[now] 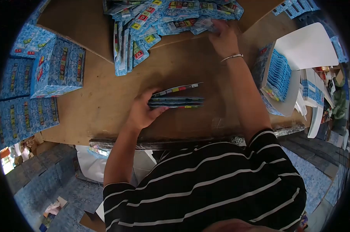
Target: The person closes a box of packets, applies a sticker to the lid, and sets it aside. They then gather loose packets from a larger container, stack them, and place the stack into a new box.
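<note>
Several flat blue packets (182, 102) stand on edge in my left hand (141, 110), whose fingers and thumb wrap round their left ends. The uppermost packet fans away from the others. My right hand (223, 38), with a bracelet at the wrist, reaches to the right end of a heap of loose blue packets (175, 15) in a cardboard box. Its fingers are blurred and partly hidden, so whether they hold a packet is unclear.
Blue printed boxes (57, 63) are stacked at the left of the wooden table (101, 112). On the right, an open box (277, 77) holds a row of blue packets, its white lid raised. Clear wrapping runs along the table's front edge.
</note>
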Available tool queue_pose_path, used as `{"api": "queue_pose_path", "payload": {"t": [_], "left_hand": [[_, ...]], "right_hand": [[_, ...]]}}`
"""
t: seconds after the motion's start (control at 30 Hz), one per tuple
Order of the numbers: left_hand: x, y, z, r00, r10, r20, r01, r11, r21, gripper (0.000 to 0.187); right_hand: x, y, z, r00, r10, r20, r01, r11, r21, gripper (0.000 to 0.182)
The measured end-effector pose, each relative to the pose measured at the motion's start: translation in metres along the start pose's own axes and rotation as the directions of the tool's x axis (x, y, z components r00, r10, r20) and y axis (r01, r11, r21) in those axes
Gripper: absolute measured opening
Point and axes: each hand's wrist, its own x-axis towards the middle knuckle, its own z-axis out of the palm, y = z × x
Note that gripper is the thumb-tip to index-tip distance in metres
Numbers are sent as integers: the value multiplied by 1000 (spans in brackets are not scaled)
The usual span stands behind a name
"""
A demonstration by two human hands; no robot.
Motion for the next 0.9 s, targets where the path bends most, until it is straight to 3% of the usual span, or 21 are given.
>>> {"api": "queue_pose_path", "payload": {"t": [0.03,0.07,0.13,0.17,0.23,0.27,0.3,0.33,0.37,0.4,0.47,0.5,0.57,0.6,0.67,0.7,0.77,0.8,0.87,0.9], "left_hand": [[0,-3,0,999,39,-1,-39,999,25,52],[0,-4,-1,997,80,0,-80,996,49,52],[0,0,0,999,48,-1,-48,998,30,53],[-1,1,0,1000,15,0,-15,1000,9,53],[-2,1,1,1000,-24,5,24,999,-38,56],[-2,1,0,998,-64,21,65,994,-83,59],[-2,-1,4,997,-71,15,72,994,-79,59],[0,-4,11,985,54,-165,-69,994,-85,63],[2,-5,15,925,178,-336,-211,976,-63,66],[4,-2,15,926,176,-335,-207,977,-59,66],[6,5,14,892,157,-424,-185,982,-25,72],[5,1,11,894,155,-420,-181,983,-23,72],[0,-11,3,997,72,-33,-72,997,-16,73],[-2,-10,2,998,57,-20,-57,998,-17,73],[1,-6,-1,990,135,35,-135,991,-10,70],[2,-11,0,992,124,39,-124,992,-13,70],[3,-20,3,999,45,-12,-42,988,147,69],[3,-16,7,999,40,-6,-39,989,144,69],[6,0,18,987,79,-139,-70,995,70,72],[7,5,23,989,76,-125,-67,995,71,72]], "right_hand": [[1,-4,1,985,-146,-89,149,988,33,39],[5,0,4,985,-148,-90,152,988,37,39],[15,10,6,921,-362,-144,286,879,-381,30],[14,15,4,920,-366,-144,290,878,-380,30],[13,1,-4,980,-197,-39,136,795,-592,19],[10,-8,-5,979,-201,-36,142,798,-585,19],[3,-25,-6,958,-211,193,282,805,-522,18],[-6,-45,-9,885,-221,411,401,810,-427,17],[-16,-71,-15,764,-184,619,422,868,-263,18],[-27,-95,-18,590,-174,788,397,913,-96,20],[-48,-124,-11,453,-201,868,210,971,115,21],[-56,-132,-5,454,-201,868,205,972,117,21],[-75,-138,4,622,-245,744,101,967,234,26],[-77,-134,-2,620,-235,748,82,968,236,26],[-71,-110,-26,800,-235,552,48,942,331,48],[-74,-87,-38,797,-228,559,37,942,332,48],[-86,-46,-54,819,-299,490,27,873,487,82],[-96,-45,-55,820,-292,492,20,874,485,82],[-119,-48,-62,757,-182,627,-34,948,316,102],[-126,-47,-62,762,-170,625,-47,948,315,102]]}}
